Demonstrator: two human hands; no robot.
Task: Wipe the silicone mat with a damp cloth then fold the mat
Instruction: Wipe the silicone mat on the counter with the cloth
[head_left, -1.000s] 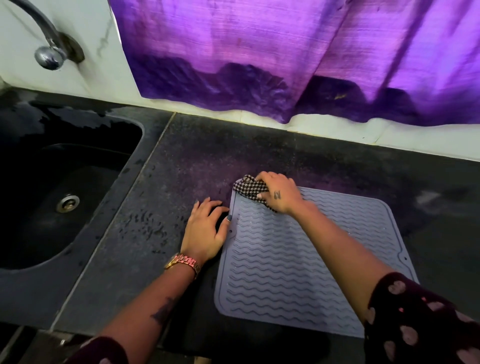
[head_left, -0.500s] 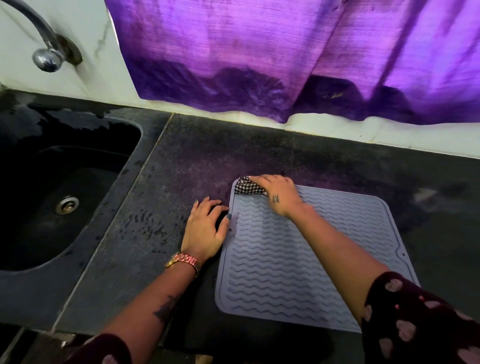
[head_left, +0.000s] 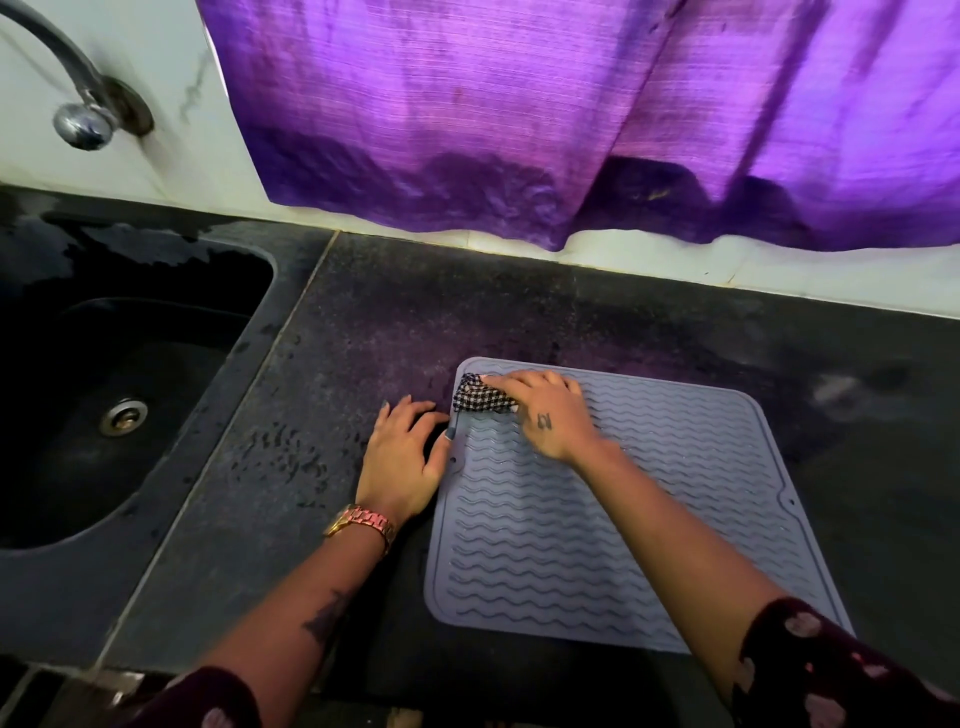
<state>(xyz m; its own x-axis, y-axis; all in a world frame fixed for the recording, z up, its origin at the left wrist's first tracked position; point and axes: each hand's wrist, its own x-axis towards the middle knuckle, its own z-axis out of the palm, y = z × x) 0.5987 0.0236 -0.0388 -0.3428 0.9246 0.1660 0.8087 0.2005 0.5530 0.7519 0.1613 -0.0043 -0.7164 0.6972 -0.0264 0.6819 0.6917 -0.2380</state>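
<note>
Cloth on the far left corner of the mat

One grey mat (head_left: 597, 519) with wavy ridges lies flat on the dark counter (head_left: 311, 364), unfolded, to the right of the sink. One checked cloth (head_left: 475, 400), black and white, is bunched on the mat's far left corner.

Two hands are at work. The right hand (head_left: 545, 415) reaches across the mat and lies on top of the cloth, its fingers (head_left: 506, 383) stretched out fairly straight and close together, pressing the cloth down onto the mat. Whether the thumb curls under the cloth cannot be told. A small mark shows on the back of this hand.

The left hand (head_left: 402, 462) rests palm down on the counter just beside the mat's left edge, fingers spread apart and gently arched; the thumb tip touches the mat's rim. It holds nothing. One gold and pink watch (head_left: 361, 522) sits on the left wrist, and a dark tattoo shows on the forearm. Both arms wear dark sleeves with pale heart shapes.

One black sink (head_left: 130, 384) with a single metal drain lies at the left, its rim wet. One metal tap (head_left: 78, 104) comes out of the white wall above it. One purple curtain (head_left: 571, 114) hangs over the wall behind the counter.
</note>
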